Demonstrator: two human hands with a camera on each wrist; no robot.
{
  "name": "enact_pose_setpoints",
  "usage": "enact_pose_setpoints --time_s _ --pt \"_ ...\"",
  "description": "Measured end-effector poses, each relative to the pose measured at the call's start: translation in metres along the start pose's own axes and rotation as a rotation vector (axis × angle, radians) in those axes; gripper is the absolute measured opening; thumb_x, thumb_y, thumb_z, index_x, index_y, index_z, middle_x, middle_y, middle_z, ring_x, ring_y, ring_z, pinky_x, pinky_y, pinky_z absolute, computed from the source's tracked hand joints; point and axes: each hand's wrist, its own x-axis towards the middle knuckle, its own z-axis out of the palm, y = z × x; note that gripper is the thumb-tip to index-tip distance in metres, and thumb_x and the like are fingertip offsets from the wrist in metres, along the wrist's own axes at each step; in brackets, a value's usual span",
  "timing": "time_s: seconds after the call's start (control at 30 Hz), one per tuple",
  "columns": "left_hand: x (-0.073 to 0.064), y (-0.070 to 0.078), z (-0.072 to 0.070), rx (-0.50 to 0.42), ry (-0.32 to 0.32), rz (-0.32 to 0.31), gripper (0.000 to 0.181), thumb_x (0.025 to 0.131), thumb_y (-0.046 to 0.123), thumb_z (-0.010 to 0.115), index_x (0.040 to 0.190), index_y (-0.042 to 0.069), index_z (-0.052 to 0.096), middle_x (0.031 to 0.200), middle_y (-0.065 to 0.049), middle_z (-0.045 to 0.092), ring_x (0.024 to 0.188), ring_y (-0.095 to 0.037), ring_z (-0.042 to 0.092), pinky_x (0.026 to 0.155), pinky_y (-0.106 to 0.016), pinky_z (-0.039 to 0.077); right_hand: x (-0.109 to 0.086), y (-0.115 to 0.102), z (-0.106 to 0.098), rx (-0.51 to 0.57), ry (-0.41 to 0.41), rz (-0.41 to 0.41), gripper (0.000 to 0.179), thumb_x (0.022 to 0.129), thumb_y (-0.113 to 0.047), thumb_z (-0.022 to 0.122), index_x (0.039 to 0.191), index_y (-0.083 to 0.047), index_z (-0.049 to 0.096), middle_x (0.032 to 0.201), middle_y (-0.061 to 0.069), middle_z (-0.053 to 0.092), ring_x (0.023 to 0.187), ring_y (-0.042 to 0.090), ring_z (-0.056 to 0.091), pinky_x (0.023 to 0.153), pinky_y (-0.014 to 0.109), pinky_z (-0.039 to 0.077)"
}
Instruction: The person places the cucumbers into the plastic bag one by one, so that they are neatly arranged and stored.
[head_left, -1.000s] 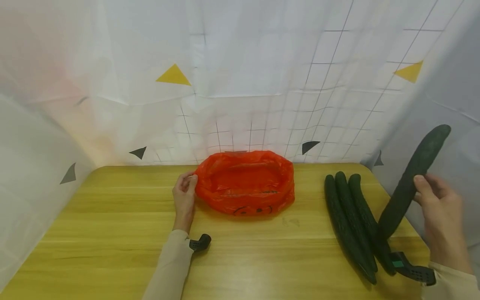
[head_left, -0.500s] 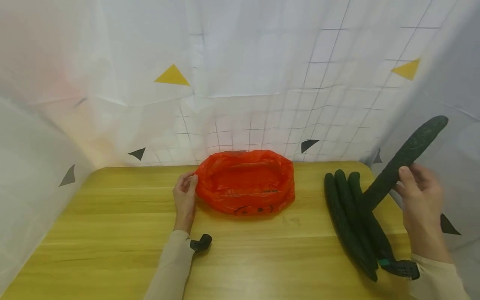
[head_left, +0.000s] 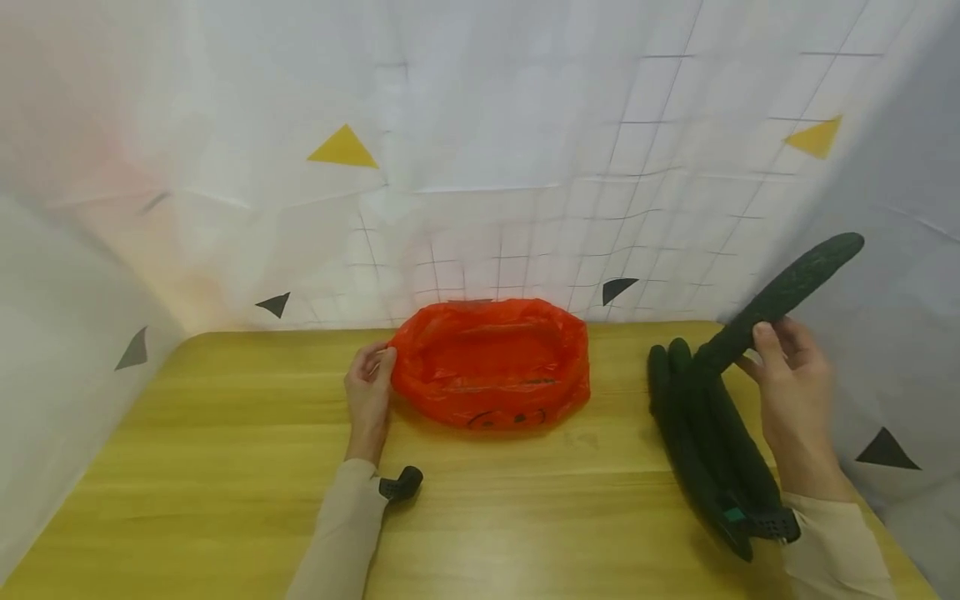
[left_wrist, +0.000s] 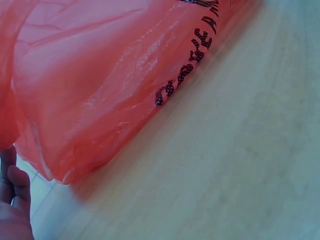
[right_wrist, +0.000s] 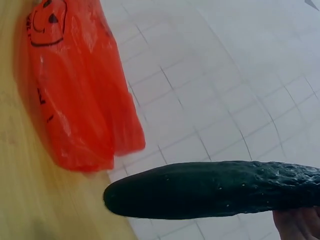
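Note:
A red plastic bag (head_left: 491, 408) with a printed smiling face stands with its mouth spread wide at the table's back middle. My left hand (head_left: 369, 387) pinches the left edge of its rim; the left wrist view shows only part of those fingers (left_wrist: 19, 182) beside the red film. On the right, my right hand (head_left: 798, 392) grips a dark green cucumber (head_left: 787, 283) near its middle, raised and slanting up to the right. Several more cucumbers (head_left: 686, 450) lie side by side under it, partly hidden by the held one and the wrist camera. The held cucumber (right_wrist: 210, 192) also crosses the right wrist view.
Everything rests on a yellowish wooden table (head_left: 225, 467). White sheeting (head_left: 480, 150) with grid lines and yellow and black triangles rises behind it and on both sides. Small black cameras (head_left: 401, 485) sit on the wrists.
My right hand has moved left with the cucumber, whose lower end now lies over the far ends of the others. The cucumber has tilted flatter. My left hand and the bag stay put.

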Motion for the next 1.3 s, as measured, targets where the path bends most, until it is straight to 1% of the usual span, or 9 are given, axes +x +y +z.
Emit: enact_pose_setpoints --time_s 0.07,0.13,0.3,0.53,0.67,0.77,0.97,1.13,1.3 --pt "0.001 0.000 0.001 -0.004 -0.003 0.006 0.034 0.089 0.021 0.066 0.115 0.000 0.060 0.087 0.008 0.064 0.082 -0.007 0.061 0.079 -0.014 0.052 0.000 -0.002 0.007 0.065 0.007 -0.025 0.037 0.089 -0.011 0.063 0.124 -0.003 0.053 0.113 0.005 0.057 0.100 0.015 0.057 0.066 0.017 0.055" --pt "0.002 0.000 0.002 -0.017 -0.006 0.015 0.034 0.089 0.020 0.066 0.115 -0.001 0.060 0.086 0.008 0.064 0.081 -0.007 0.061 0.078 -0.015 0.052 -0.001 -0.006 0.015 0.103 0.000 -0.042 0.039 0.089 -0.010 0.063 0.125 -0.003 0.053 0.115 0.007 0.057 0.101 0.017 0.058 0.067 0.018 0.056" --pt "0.002 0.001 0.001 -0.030 -0.008 0.018 0.032 0.089 0.019 0.066 0.114 -0.001 0.060 0.086 0.006 0.064 0.079 -0.007 0.060 0.075 -0.015 0.052 -0.004 -0.010 0.029 0.127 -0.020 -0.071 0.040 0.089 -0.013 0.063 0.126 -0.004 0.051 0.114 0.007 0.055 0.102 0.018 0.057 0.070 0.018 0.055" --pt "0.003 0.001 0.000 -0.012 -0.013 -0.004 0.032 0.089 0.021 0.066 0.114 0.002 0.060 0.086 0.006 0.063 0.079 -0.008 0.060 0.075 -0.015 0.052 -0.003 -0.009 0.046 0.228 -0.038 -0.139 0.035 0.088 -0.009 0.064 0.120 0.000 0.054 0.103 0.010 0.057 0.087 0.018 0.060 0.067 0.023 0.056" --pt "0.004 -0.001 -0.001 0.001 -0.015 -0.005 0.032 0.089 0.022 0.065 0.114 0.002 0.060 0.086 0.007 0.063 0.079 -0.008 0.060 0.074 -0.015 0.052 -0.004 -0.009 0.057 0.256 -0.053 -0.161 0.034 0.087 -0.007 0.065 0.119 0.000 0.054 0.101 0.009 0.057 0.087 0.017 0.058 0.068 0.024 0.057" --pt "0.007 -0.009 -0.003 -0.011 -0.017 -0.013 0.032 0.088 0.023 0.067 0.114 0.004 0.061 0.087 0.006 0.064 0.080 -0.009 0.060 0.074 -0.016 0.052 -0.004 -0.009 0.066 0.273 -0.062 -0.157 0.031 0.088 -0.006 0.064 0.117 -0.001 0.055 0.101 0.008 0.057 0.089 0.017 0.056 0.068 0.024 0.057" --pt "0.013 -0.025 -0.004 -0.021 -0.001 -0.011 0.035 0.086 0.031 0.069 0.113 0.010 0.062 0.090 0.004 0.065 0.082 -0.012 0.062 0.076 -0.017 0.053 -0.004 -0.007 0.081 0.216 -0.113 -0.162 0.035 0.089 -0.011 0.063 0.122 -0.003 0.052 0.106 0.008 0.056 0.097 0.017 0.059 0.074 0.023 0.056" --pt "0.014 -0.028 -0.003 -0.012 0.010 0.015 0.037 0.084 0.034 0.070 0.112 0.010 0.063 0.090 0.003 0.065 0.081 -0.012 0.062 0.075 -0.017 0.053 -0.004 -0.006 0.092 0.197 -0.112 -0.156 0.036 0.089 -0.014 0.064 0.121 -0.004 0.052 0.105 0.007 0.056 0.101 0.018 0.061 0.075 0.021 0.056" --pt "0.013 -0.027 -0.003 -0.007 0.006 0.014 0.036 0.084 0.036 0.070 0.111 0.012 0.063 0.092 0.001 0.065 0.082 -0.013 0.062 0.076 -0.018 0.053 -0.003 -0.002 0.102 0.186 -0.143 -0.159 0.033 0.090 -0.013 0.063 0.120 -0.005 0.052 0.105 0.007 0.056 0.103 0.019 0.060 0.076 0.023 0.056"
